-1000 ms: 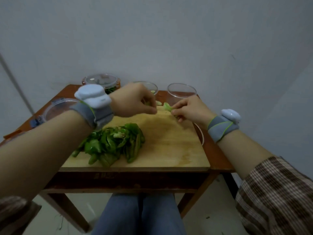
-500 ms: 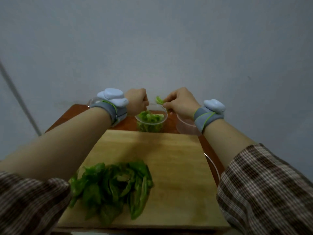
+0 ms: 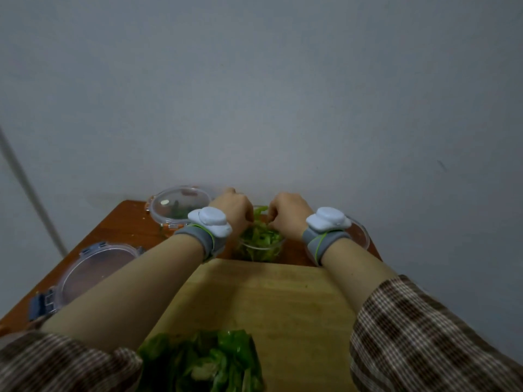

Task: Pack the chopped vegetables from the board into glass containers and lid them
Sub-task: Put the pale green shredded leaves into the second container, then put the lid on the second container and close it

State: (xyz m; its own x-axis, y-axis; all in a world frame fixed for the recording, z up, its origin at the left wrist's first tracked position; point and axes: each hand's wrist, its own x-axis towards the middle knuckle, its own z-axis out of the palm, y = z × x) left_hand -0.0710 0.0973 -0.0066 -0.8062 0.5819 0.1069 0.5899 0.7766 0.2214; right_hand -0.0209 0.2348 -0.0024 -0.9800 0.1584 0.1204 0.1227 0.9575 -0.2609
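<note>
Both arms are extended toward 12 o'clock, sleeves pushed back. L hand (image 3: 236,212) and R hand (image 3: 288,213) are held close together, fingers curled downward; grip can't be determined.

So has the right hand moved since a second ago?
Yes. The right hand went from the far edge of the cutting board forward to the glass container of chopped greens behind it.

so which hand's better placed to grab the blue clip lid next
Left, probably. The left hand is on the side where the blue-clipped lid lies; the right hand would have to cross over.
</note>
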